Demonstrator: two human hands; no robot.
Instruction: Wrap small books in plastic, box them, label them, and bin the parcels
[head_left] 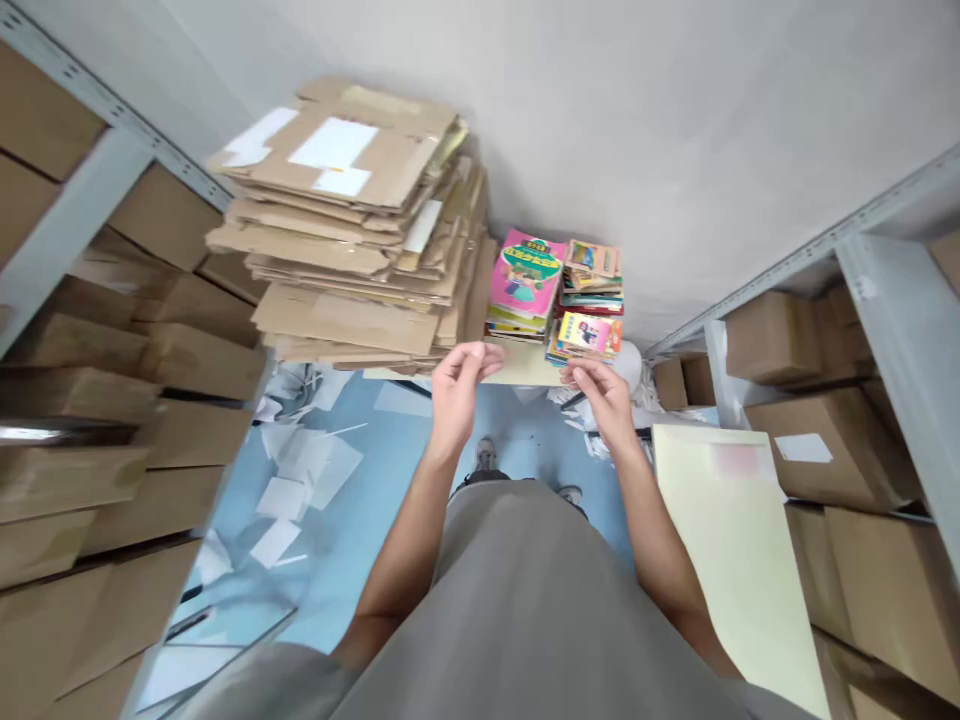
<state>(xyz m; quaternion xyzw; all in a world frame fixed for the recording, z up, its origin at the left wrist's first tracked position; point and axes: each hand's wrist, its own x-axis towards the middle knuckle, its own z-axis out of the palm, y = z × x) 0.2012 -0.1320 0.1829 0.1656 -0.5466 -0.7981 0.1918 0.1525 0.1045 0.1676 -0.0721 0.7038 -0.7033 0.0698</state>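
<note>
Both hands are raised in front of the body and share one pale sheet (525,365). The left hand (456,385) pinches its left edge, with thumb and fingers closed on it; the right hand (604,392) pinches the right edge in the same way. I think the sheet is held by two edges so that it stays flat and does not bend. Only a narrow strip of it shows between the hands, so I cannot tell if it is a card or an envelope.

Just behind the sheet, against the wall, stand two piles of books (555,290), colourful and a little uneven; they seem piled by size. To the left of them is a high stack of flat cartons (352,230), laid one on another, which saves room in this narrow aisle.

A large cream sheet (739,545) leans at the right side, near the right arm. Shelves (90,340) with brown boxes are on both sides. Loose white papers (300,470) lie on the blue floor (375,540).
</note>
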